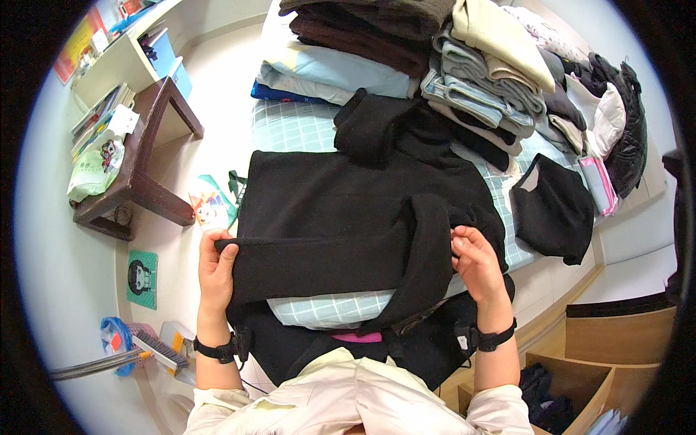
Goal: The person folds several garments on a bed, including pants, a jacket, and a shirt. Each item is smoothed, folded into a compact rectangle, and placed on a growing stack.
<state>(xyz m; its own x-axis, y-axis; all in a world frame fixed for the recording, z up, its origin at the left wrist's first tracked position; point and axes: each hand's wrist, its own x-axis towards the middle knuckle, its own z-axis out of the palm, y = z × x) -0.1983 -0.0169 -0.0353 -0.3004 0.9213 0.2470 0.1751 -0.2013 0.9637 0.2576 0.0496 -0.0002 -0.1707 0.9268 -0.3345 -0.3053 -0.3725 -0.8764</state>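
Observation:
A black long-sleeved top [319,188] lies spread over the near part of the bed, with some of its cloth folded across itself. At its left side my left hand [217,272] pinches the end of a strip of black cloth that looks like a sleeve, thumb on top. My right hand [477,262] is at the right side of the same top, fingers curled and pinching its edge beside a raised fold. What lies under the folded cloth is hidden. Another black piece of clothing [552,209] lies apart on the right.
Behind the top rise stacks of folded clothes [489,80] and folded light-blue cloth [333,67] on the checked bed sheet [293,127]. More clothes [602,109] pile up at the far right. A dark wooden table [156,156] stands left; an open wooden cabinet [616,337] stands near right.

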